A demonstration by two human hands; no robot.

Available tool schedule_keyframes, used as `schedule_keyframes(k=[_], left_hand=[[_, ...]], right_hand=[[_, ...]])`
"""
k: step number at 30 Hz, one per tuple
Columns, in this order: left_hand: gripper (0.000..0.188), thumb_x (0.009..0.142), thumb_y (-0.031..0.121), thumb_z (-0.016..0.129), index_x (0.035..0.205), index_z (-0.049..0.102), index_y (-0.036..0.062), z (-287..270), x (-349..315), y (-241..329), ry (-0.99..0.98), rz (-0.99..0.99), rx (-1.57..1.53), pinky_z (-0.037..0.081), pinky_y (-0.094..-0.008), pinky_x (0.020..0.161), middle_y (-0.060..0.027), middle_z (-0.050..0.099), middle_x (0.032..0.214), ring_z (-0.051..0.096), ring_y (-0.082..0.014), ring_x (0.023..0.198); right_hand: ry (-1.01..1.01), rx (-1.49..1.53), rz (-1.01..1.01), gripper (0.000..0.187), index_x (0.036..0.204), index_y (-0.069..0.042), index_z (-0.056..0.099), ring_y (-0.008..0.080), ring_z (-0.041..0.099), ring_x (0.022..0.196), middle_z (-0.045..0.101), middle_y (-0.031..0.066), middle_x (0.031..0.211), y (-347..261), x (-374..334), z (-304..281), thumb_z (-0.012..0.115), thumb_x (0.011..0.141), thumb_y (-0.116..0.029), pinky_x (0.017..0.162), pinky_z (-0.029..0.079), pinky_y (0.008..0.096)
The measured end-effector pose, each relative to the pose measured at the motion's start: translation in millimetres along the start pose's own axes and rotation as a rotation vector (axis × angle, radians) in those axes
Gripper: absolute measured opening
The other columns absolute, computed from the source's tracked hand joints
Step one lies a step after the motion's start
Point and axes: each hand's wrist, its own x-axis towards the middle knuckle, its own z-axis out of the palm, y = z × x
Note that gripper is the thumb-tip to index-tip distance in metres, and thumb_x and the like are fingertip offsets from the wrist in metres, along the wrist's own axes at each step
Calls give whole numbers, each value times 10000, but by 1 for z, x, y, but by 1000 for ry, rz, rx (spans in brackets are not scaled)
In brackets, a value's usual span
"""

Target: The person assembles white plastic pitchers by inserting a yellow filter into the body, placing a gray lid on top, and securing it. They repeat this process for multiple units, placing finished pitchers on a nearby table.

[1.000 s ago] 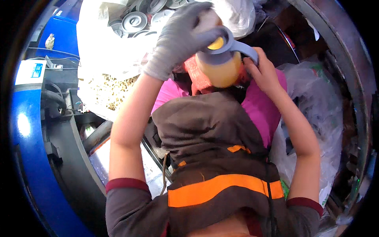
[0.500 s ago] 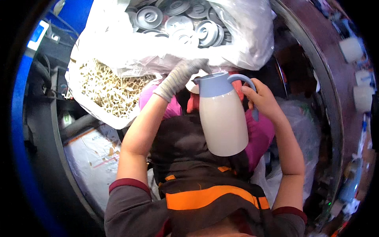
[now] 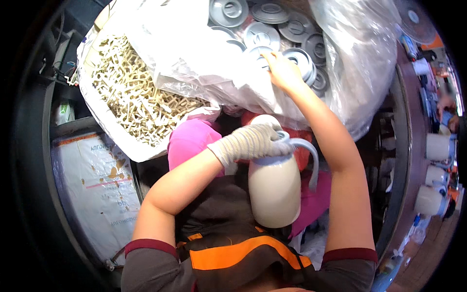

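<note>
In a striped grey work glove, my left hand (image 3: 258, 141) is wrapped over the top of a cream thermal jug (image 3: 275, 192) with a blue-grey collar and handle. The jug stands upright in front of my lap, and the glove covers much of its collar. Further forward, my bare right hand (image 3: 283, 72) reaches into a white plastic bag (image 3: 194, 63) of round grey lids. Its fingers close on one pale grey lid (image 3: 256, 52) among the pile; the fingertips partly cover that lid. Other lids (image 3: 228, 12) lie stacked and overlapping around it.
A white sack (image 3: 104, 121) of small cream plastic pieces (image 3: 141, 92) sits at the left, its edge against the lid bag. A white printed package (image 3: 97, 194) lies below it. Several white jugs (image 3: 440, 146) stand along the far right. Clear plastic film (image 3: 362, 63) hangs beside the lids.
My right hand has let go of the jug's handle and moved forward onto the lids. My left hand has come down onto the jug's top, and the view has shifted.
</note>
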Motion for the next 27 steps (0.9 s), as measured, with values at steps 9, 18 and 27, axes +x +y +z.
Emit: schedule_keyframes(k=[9, 18, 27], left_hand=[[606, 759, 509, 621, 1067, 584, -12, -5, 13, -13, 92, 231, 124, 433, -373, 876, -212, 569, 1055, 563, -344, 970], [300, 890, 238, 566, 1067, 582, -4, -31, -12, -15, 552, 181, -1298, 509, -315, 800, -148, 633, 994, 626, -227, 893], [362, 853, 260, 618, 1130, 546, 38, -10, -1, -25, 381, 168, -1724, 510, -410, 836, -125, 631, 1039, 620, -245, 936]], right_hand=[[-51, 96, 179, 495, 1218, -171, 499, 328, 571, 1019, 545, 198, 1123, 8, 36, 11, 627, 749, -260, 823, 472, 407], [714, 1280, 205, 476, 1311, -49, 413, 196, 509, 1131, 505, 86, 1249, 25, -137, -185, 542, 907, -265, 997, 396, 335], [798, 814, 271, 610, 1235, 33, 476, 175, 494, 948, 516, 84, 1053, -51, -253, -151, 627, 729, -271, 848, 386, 278]])
